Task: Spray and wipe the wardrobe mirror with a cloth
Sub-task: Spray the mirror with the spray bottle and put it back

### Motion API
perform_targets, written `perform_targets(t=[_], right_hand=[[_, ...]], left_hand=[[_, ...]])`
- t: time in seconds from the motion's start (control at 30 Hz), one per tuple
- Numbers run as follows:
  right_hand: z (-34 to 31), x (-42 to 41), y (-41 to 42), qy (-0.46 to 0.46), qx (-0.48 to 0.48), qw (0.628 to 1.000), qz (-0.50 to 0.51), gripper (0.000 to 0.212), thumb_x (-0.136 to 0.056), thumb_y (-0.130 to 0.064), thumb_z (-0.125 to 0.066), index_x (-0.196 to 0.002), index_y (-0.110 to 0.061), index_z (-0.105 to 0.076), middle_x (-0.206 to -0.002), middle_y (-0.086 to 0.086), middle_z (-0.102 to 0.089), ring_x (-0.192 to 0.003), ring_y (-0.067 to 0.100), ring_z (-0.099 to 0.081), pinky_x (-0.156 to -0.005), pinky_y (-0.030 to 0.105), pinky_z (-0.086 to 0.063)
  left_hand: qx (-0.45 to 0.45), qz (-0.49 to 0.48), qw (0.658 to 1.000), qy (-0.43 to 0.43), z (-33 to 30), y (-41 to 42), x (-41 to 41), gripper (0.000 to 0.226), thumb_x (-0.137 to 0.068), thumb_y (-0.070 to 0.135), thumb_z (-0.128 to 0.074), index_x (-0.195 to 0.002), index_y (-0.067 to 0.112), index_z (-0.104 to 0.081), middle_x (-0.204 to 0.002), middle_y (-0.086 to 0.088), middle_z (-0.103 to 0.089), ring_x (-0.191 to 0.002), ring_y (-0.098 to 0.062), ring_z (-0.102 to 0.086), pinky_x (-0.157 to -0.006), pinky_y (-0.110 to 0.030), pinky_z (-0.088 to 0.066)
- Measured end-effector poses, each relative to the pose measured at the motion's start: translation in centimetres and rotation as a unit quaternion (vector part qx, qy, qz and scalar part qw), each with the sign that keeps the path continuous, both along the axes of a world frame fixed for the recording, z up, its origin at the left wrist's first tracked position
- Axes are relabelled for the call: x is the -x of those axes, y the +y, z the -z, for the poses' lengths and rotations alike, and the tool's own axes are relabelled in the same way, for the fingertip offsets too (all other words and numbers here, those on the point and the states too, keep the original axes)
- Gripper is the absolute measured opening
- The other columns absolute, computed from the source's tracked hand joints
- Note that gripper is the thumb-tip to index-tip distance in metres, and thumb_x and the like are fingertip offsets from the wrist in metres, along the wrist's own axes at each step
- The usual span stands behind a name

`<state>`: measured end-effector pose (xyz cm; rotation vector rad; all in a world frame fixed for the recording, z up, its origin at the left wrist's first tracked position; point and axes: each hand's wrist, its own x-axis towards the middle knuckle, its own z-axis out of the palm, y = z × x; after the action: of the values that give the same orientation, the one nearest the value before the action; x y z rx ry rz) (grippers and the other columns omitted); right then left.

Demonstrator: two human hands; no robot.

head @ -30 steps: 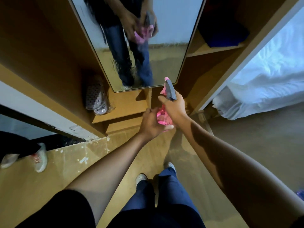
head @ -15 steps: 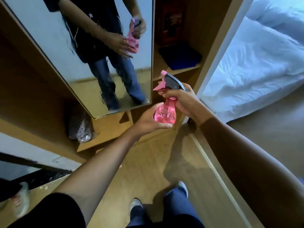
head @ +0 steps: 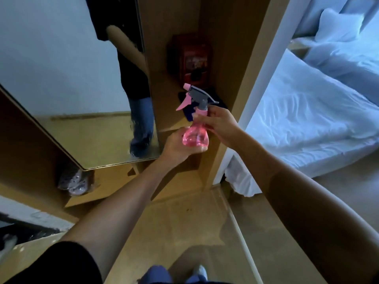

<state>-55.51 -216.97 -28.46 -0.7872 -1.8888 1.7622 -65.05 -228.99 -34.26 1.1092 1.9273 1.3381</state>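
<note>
At the centre of the frame a small translucent pink plastic spray bottle with a grey trigger head and pink nozzle [head: 195,136] is held upright between both hands, in front of the wooden wardrobe's open shelf compartment [head: 221,58]. The left hand [head: 176,146] cups the bottle's round base from below, fingers curled round it. The right hand [head: 217,124] grips the pink neck just under the grey head, thumb and fingers wrapped round it; no finger lies on the trigger. The nozzle points toward the left of the frame, where the tall frameless wardrobe mirror [head: 67,78] fills the upper left and reflects a dark top, an arm and blue jeans. On the shelf behind the bottle stand a red box [head: 192,58] and a dark blue folded item [head: 186,97]. A bed with white sheets [head: 307,111] occupies the upper right. A bagged pair of pale shoes [head: 71,181] sits below the mirror, at lower left.
</note>
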Motion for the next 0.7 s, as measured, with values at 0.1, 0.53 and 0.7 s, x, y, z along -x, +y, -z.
perform_targets(t=[0.1, 0.53, 0.7], right_hand=[[-0.4, 0.6, 1.7, 0.002, -0.008, 1.000, -0.022, 0.014, -0.084, -0.016, -0.072, -0.096, -0.010, -0.067, -0.088, 0.001, -0.069, -0.083, 0.018, -0.070, -0.085, 0.036, -0.058], [2.4, 9.9, 8.6, -0.053, -0.052, 0.996, -0.051, 0.021, -0.085, -0.019, -0.073, -0.100, -0.006, -0.068, -0.090, 0.000, -0.070, -0.070, 0.001, -0.068, -0.065, 0.014, -0.054], [3.4, 13.6, 10.3, -0.099, -0.075, 0.989, -0.080, 0.023, -0.083, -0.024, -0.075, -0.098, -0.007, -0.070, -0.088, -0.003, -0.069, -0.075, 0.004, -0.065, -0.065, 0.014, -0.049]], left_hand=[[-0.025, -0.005, 1.000, 0.004, -0.1, 1.3, 0.2, 0.039, -0.066, 0.017, -0.084, -0.100, 0.019, -0.064, -0.099, -0.001, -0.069, -0.094, -0.011, -0.067, -0.091, -0.029, -0.053], [0.101, -0.060, 0.991, 0.059, 1.7, 8.6, 8.2, 0.037, -0.070, 0.029, -0.083, -0.101, 0.017, -0.067, -0.095, 0.005, -0.071, -0.088, -0.008, -0.066, -0.083, -0.019, -0.051], [0.126, -0.100, 0.986, 0.035, 3.0, 11.2, 10.7, 0.043, -0.070, 0.025, -0.085, -0.107, 0.014, -0.065, -0.101, 0.007, -0.068, -0.096, -0.008, -0.065, -0.087, -0.015, -0.047]])
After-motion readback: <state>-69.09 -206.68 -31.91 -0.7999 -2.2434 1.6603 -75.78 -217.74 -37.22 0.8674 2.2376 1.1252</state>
